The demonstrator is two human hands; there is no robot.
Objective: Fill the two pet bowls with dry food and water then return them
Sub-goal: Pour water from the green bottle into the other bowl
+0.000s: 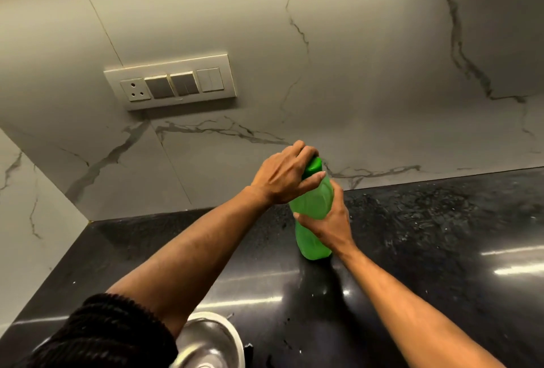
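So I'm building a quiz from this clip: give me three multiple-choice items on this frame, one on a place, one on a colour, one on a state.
1. Where does the bottle stand?
A. in a sink
B. on the black countertop
C. on a shelf

2. What colour is the bottle?
A. green
B. blue
C. clear

3. What are the hands doing?
A. both hang free
B. one holds a spoon
C. one on the cap, one around the body

Answers:
1 B: the bottle rests base-down on the countertop.
2 A: body and cap are green.
3 C: the left hand covers the cap, the right hand wraps the body; a steel bowl sits nearer the camera.
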